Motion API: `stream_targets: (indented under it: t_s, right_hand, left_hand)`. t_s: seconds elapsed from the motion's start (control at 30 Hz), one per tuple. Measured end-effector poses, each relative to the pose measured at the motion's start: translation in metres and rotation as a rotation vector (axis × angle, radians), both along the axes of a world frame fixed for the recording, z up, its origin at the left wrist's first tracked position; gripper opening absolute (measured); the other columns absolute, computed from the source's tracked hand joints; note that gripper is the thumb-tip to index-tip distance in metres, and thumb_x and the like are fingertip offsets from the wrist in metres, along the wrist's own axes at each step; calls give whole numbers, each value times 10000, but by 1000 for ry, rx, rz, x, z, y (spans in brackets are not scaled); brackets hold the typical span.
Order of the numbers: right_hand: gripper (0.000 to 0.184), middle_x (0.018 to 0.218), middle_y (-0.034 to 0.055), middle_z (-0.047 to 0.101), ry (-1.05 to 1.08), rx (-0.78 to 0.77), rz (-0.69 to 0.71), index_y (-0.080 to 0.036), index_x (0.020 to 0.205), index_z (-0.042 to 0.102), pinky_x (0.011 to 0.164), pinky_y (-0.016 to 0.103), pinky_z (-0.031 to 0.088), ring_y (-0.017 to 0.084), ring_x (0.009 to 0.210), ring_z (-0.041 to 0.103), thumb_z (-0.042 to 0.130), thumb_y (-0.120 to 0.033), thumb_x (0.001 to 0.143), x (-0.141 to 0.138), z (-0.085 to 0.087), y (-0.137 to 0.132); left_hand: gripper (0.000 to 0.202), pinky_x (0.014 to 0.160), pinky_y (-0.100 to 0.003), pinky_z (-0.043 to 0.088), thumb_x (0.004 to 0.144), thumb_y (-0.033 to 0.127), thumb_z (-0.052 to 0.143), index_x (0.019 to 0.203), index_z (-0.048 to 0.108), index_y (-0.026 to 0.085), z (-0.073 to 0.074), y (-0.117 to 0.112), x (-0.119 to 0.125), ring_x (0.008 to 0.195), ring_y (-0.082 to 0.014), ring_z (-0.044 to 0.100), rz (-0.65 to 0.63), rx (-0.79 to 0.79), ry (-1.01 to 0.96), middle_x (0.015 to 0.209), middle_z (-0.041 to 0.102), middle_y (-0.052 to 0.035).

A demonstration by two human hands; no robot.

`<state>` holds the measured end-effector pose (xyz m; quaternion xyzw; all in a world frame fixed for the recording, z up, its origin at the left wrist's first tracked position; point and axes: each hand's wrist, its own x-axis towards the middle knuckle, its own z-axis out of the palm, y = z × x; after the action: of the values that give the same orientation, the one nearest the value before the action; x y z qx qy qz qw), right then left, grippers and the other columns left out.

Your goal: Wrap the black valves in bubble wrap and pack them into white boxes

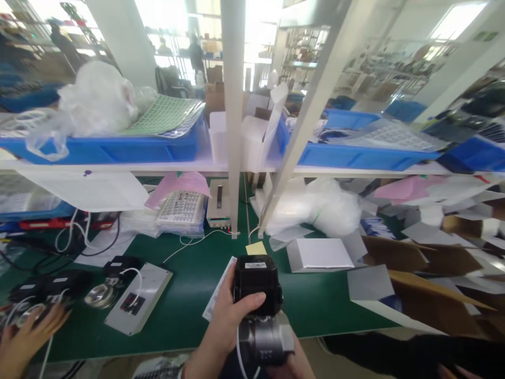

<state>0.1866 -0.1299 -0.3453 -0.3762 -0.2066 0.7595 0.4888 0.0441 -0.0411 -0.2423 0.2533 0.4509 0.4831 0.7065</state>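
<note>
An electric ball valve, with a black actuator housing [258,284] on top and a grey metal body [266,339] below, is held up over the front edge of the bench. My left hand [226,321] grips the housing from the left, its thumb lying across the front. Under the metal body, my right hand [298,360] supports the valve from the lower right; most of its fingers are hidden behind it. A white cable [240,350] hangs from the valve. Just behind my left hand lies a printed white sheet [215,297].
At left, a co-worker's hand [35,326] touches other valves beside a grey switch box [140,300]. A white box [323,253] and open cartons [430,295] stand right. A dark sleeve [379,352] reaches in lower right. Metal posts [233,105] and a shelf with blue trays [150,150] rise behind.
</note>
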Motion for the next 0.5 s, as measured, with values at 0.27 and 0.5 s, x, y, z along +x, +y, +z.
stream_targets:
  t_s: [0.27,0.5]
  right_hand:
    - [552,1331,96,666,-375,283,88,-239,1270,639,1089,611,458,311,1320,559,694,-594,851,182,12,73]
    - [578,1359,10,665,-495,406,170,-331,1289,637,1257,580,213,308,1560,205,708,-540,754,234,-16,194]
  left_hand:
    - [923,1122,-496,463,631,442,884,1440,493,231,-2,-29,59,1311,-378,569,56,226,313,1383,626,-125]
    - [960,1129,-449,448,669,463,880,1488,438,228,2,-40,87,1398,-376,487,-112,278,271,1515,520,-151]
